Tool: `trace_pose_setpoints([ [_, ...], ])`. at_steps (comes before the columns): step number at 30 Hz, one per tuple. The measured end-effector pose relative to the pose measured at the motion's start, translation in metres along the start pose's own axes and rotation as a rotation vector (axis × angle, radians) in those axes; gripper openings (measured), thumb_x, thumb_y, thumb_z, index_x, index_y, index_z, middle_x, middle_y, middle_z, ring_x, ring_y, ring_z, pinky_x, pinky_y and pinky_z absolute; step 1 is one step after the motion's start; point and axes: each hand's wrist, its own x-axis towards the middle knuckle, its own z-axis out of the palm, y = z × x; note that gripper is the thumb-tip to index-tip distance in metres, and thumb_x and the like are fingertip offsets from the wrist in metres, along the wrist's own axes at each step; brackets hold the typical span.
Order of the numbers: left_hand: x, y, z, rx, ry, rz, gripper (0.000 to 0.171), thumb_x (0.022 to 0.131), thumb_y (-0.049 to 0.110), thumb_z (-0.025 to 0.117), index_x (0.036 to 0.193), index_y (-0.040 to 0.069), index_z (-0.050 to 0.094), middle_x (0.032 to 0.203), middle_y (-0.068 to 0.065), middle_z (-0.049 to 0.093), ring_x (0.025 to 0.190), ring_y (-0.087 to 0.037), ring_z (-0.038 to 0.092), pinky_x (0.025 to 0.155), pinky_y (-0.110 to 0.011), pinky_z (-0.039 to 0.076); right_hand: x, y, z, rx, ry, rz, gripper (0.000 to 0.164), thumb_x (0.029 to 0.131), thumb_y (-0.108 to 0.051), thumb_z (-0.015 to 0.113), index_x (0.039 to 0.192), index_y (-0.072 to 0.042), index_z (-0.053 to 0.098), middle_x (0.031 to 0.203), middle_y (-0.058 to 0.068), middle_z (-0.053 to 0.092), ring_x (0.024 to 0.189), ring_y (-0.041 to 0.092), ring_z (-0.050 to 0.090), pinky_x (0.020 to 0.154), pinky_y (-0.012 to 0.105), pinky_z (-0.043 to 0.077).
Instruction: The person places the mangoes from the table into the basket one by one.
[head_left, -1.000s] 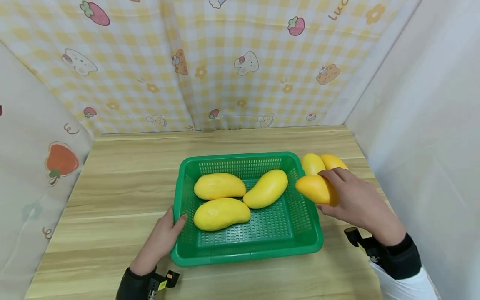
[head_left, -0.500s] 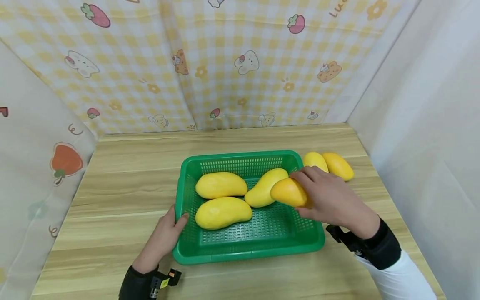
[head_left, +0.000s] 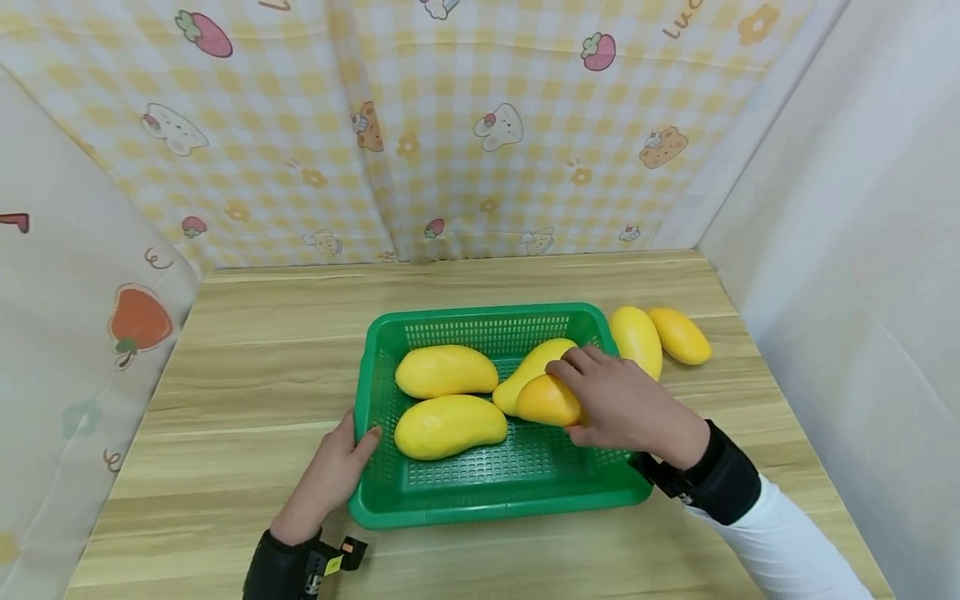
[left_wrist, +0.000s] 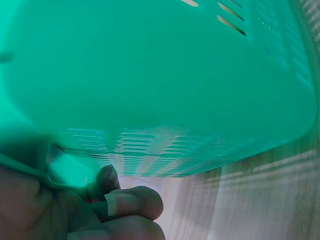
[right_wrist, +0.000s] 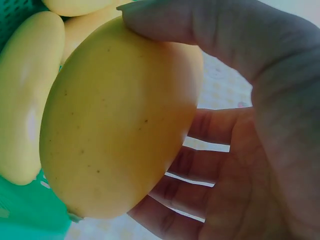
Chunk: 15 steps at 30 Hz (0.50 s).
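My right hand (head_left: 626, 406) grips an orange-yellow mango (head_left: 550, 401) over the right part of a green plastic basket (head_left: 495, 510). In the right wrist view the thumb and fingers curl round this mango (right_wrist: 117, 120), which shows small dark specks. Three yellow mangoes lie in the basket: an upper left one (head_left: 446, 372), a lower left one (head_left: 450, 427) and a right one (head_left: 528, 372) partly covered by the held mango and hand. My left hand (head_left: 330, 467) holds the basket's left rim, thumb inside; in the left wrist view its fingers (left_wrist: 132, 202) curl under the rim.
Outside the basket's right side, a yellow mango (head_left: 637, 340) and an orange-yellow mango (head_left: 679, 336) lie side by side on the wooden table (head_left: 247, 367). A checked curtain (head_left: 450, 192) hangs behind, and white cloth (head_left: 847, 275) borders the right.
My right hand has carried the orange-yellow mango leftward from beside the basket to over its inside. The left hand keeps its hold on the rim.
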Motion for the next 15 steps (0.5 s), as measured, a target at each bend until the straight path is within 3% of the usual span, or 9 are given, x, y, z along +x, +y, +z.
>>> trace_pose_setpoints([
  [8,0.001,0.0,0.0,-0.005,0.002,0.003,0.044,0.104,0.02,0.04,0.141,-0.001,0.029,0.101,-0.02,0.064,0.073,-0.023,0.068,0.056,-0.032,0.056,0.005,0.0,0.013,-0.006,-0.064,-0.007,0.067,0.069,-0.032,0.083,0.122,-0.003,0.055,0.106,0.008,0.055,0.095,0.024,0.052,0.076,0.035,0.05],
  [15,0.001,0.0,0.001,0.014,0.013,0.003,0.043,0.103,0.019,0.042,0.14,-0.002,0.03,0.095,-0.018,0.065,0.068,-0.022,0.068,0.053,-0.031,0.056,0.01,-0.005,0.019,0.001,-0.161,-0.009,0.062,0.071,-0.025,0.084,0.121,-0.003,0.054,0.098,0.006,0.05,0.086,0.021,0.048,0.068,0.031,0.048],
])
